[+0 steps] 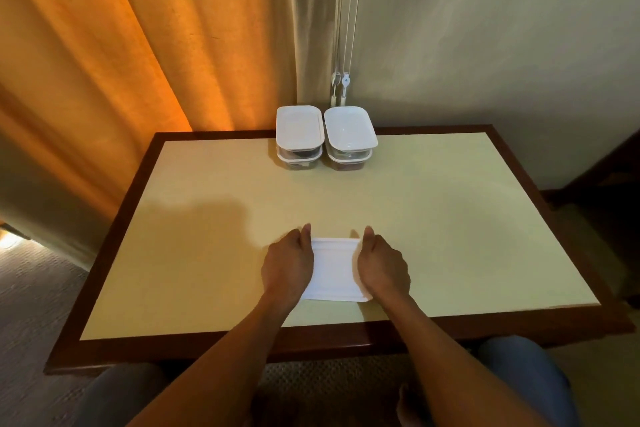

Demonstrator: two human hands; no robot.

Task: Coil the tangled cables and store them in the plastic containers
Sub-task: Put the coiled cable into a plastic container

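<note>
A white-lidded plastic container [334,270] sits on the table near the front edge. My left hand [287,262] holds its left side and my right hand [382,265] holds its right side, fingers curled down over the lid's edges, thumbs pointing away from me. At the far edge stand two stacks of lidded containers: the left stack [299,137] and the right stack [349,137], each two high, with dark contents showing through the clear walls. No loose cable is visible on the table.
The cream table top [450,218] has a dark wooden rim. An orange curtain [138,45] hangs behind at the left, and blind cords [341,87] hang by the wall behind the stacks. My knees show below the table's front edge.
</note>
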